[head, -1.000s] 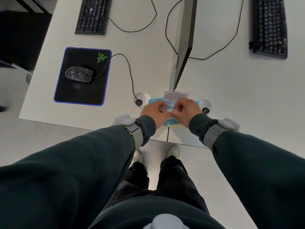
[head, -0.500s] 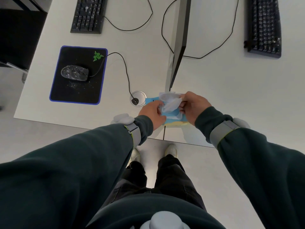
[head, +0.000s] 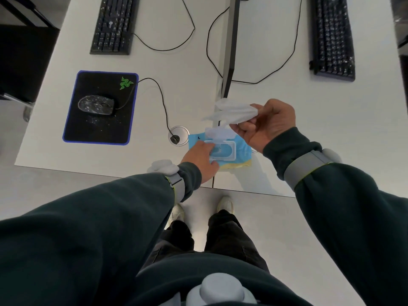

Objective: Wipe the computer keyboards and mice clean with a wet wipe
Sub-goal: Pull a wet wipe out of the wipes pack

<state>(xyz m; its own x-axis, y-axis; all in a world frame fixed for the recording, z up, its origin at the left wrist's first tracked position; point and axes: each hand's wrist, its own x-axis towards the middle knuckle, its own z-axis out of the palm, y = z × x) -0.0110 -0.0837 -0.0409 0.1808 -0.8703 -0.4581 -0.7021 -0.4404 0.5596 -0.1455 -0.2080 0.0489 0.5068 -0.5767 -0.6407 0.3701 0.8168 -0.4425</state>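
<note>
My right hand (head: 265, 124) pinches a white wet wipe (head: 234, 113) lifted above the blue wipe packet (head: 241, 149), whose clear lid stands open. My left hand (head: 202, 157) presses down on the packet's left side near the opening. A black mouse (head: 96, 104) speckled with white dust sits on a black mouse pad (head: 99, 127) with a blue border at the left. A black keyboard (head: 113, 25) lies far left, and a second dusty black keyboard (head: 331, 36) lies far right.
A thin monitor (head: 230, 47) seen edge-on stands between the two white desks (head: 287, 168). Black cables loop across both tops. A round cable grommet (head: 178, 135) sits left of the packet. A dark chair (head: 19, 58) stands at the far left.
My right hand has pulled the wipe out of the packet and risen up and to the right. My left hand has stayed on the packet, holding it down.
</note>
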